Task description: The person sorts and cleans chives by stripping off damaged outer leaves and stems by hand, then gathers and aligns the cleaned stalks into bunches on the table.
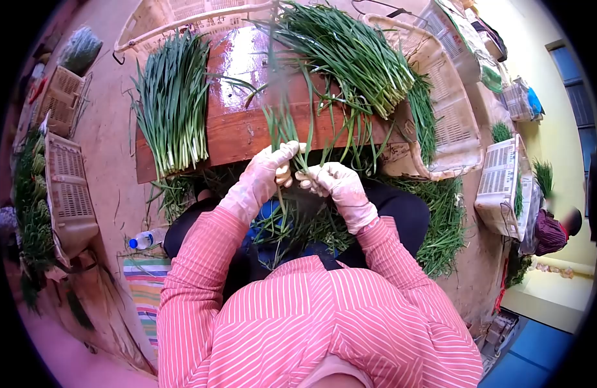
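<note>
My left hand (267,173), in a pale glove, is closed around a few stalks of garlic chives (283,126). Their green leaves stick up past the fingers, and pale ends hang below. Close beside it, my gloved right hand (338,183) has its fingers pinched together at thin green leaves next to the bunch. Beyond my hands is a reddish-brown wooden board (240,132). A neat pile of garlic chives (175,103) lies on its left side, and a larger, looser pile (343,55) covers the right. Green trimmings (298,233) are heaped in my lap.
A plastic crate (450,110) stands right of the board, another basket (182,13) behind it. More crates line the left (69,184) and right (499,181). Loose leaves (440,226) cover the floor at my right. A water bottle (146,239) lies left. Another person (552,231) is far right.
</note>
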Demonstrator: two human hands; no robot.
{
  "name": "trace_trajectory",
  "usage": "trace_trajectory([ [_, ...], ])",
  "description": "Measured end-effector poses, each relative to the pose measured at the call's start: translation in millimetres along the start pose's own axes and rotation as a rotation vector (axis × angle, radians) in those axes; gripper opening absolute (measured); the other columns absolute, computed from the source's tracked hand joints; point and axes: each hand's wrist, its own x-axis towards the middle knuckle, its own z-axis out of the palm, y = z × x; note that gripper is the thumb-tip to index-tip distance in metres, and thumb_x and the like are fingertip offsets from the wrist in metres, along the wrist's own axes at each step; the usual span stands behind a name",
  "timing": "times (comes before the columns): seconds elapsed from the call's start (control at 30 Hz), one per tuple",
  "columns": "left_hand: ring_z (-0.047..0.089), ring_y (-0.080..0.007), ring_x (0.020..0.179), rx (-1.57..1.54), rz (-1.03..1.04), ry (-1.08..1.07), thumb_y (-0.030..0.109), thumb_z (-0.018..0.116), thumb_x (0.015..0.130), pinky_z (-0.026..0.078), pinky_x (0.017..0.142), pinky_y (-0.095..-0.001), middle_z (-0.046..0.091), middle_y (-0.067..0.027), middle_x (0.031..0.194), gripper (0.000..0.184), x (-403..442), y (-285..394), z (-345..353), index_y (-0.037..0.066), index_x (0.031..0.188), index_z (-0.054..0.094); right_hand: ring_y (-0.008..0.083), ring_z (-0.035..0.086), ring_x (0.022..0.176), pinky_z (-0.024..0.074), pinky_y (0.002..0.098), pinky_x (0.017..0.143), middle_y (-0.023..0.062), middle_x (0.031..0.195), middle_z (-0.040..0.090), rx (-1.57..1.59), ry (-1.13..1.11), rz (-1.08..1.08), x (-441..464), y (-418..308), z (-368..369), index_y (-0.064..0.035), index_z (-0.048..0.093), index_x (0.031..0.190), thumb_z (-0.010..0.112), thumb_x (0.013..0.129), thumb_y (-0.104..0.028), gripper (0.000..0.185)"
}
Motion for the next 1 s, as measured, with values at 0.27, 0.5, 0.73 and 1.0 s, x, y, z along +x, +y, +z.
trace_trajectory([
  [0.27, 0.027, -0.0047, 0.04, -0.099, 0.117, -0.011, 0.032, 0.05, 0.096, 0.029, 0.047, -0.0227, 0.033, 0.0083, 0.049, 0.033, 5, 5, -18, 0.004, 0.11, 0.06, 0.0181, 0.065, 0.08, 0.0493, 0.0338, 0.071, 0.0125, 0.089, 0.068, -0.78, 0.033, 0.189, -1, 43, -39, -0.0054, 0.068, 0.1, 0.049, 0.089, -0.047, 0.048],
  [0.5, 0.028, -0.0048, 0.045, -0.07, 0.135, 0.026, 0.036, 0.053, 0.093, 0.03, 0.049, -0.0229, 0.032, 0.0082, 0.052, 0.037, 1, -1, -1, 0.007, 0.114, 0.059, 0.0092, 0.059, 0.066, 0.0458, 0.0241, 0.06, 0.0029, 0.077, 0.067, -0.172, 0.03, -0.127, 9, 22, 12, -0.0006, 0.067, 0.088, 0.059, 0.09, -0.021, 0.022],
  [0.73, 0.031, -0.0053, 0.048, 0.135, 0.152, 0.079, 0.029, 0.057, 0.092, 0.027, 0.048, -0.0223, 0.036, 0.0073, 0.055, 0.025, 2, -4, -8, 0.007, 0.103, 0.064, 0.0075, 0.055, 0.064, 0.0431, 0.0227, 0.059, 0.0, 0.076, 0.065, -0.263, 0.003, -0.137, 17, 12, 18, -0.0038, 0.066, 0.085, 0.057, 0.091, -0.021, 0.02],
  [1.0, 0.032, -0.0053, 0.048, 0.175, 0.264, 0.168, 0.025, 0.061, 0.089, 0.026, 0.047, -0.0219, 0.038, 0.0075, 0.056, 0.022, 2, -6, -4, 0.005, 0.094, 0.068, 0.0071, 0.057, 0.069, 0.0432, 0.0201, 0.062, 0.0023, 0.084, 0.066, 0.246, -0.057, 0.223, 11, 48, 3, -0.0045, 0.066, 0.093, 0.053, 0.092, -0.029, 0.028],
])
